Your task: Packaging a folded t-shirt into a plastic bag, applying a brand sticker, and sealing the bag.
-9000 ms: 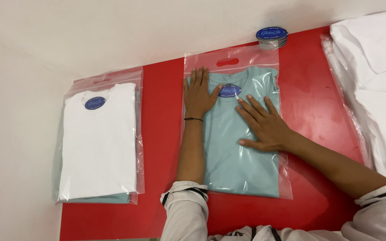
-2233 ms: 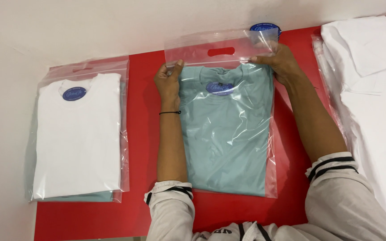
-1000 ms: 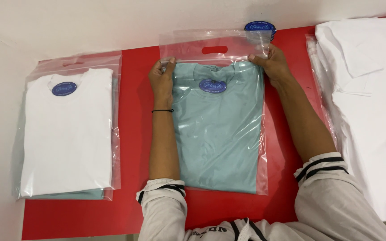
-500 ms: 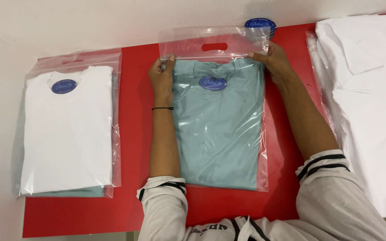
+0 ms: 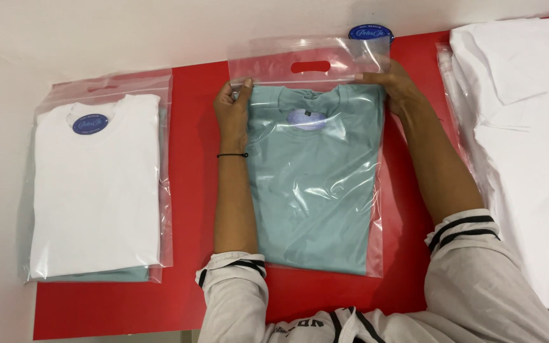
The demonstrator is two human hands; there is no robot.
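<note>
I see left hand (image 5: pixel 232 109) and right hand (image 5: pixel 394 86) pinching the bag (image 5: pixel 316 165) top corners over the teal shirt (image 5: pixel 312 190); seal probably being pressed, next needs even pressure.

Teal shirt (image 5: pixel 312 190) in clear bag (image 5: pixel 309 63), between both grips. Red surface (image 5: pixel 192 159). White shirt (image 5: pixel 96 190) left of left grip, blue oval label (image 5: pixel 90 124). Sleeves (image 5: pixel 471 228) white, black stripes. Black wristband (image 5: pixel 232 155).

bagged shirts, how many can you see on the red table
2 for sure. A teal one lies in the middle, left hand and right hand pinching its bag's top corners. A white one lies at the left, with a teal edge under it, perhaps a hidden third.
</note>
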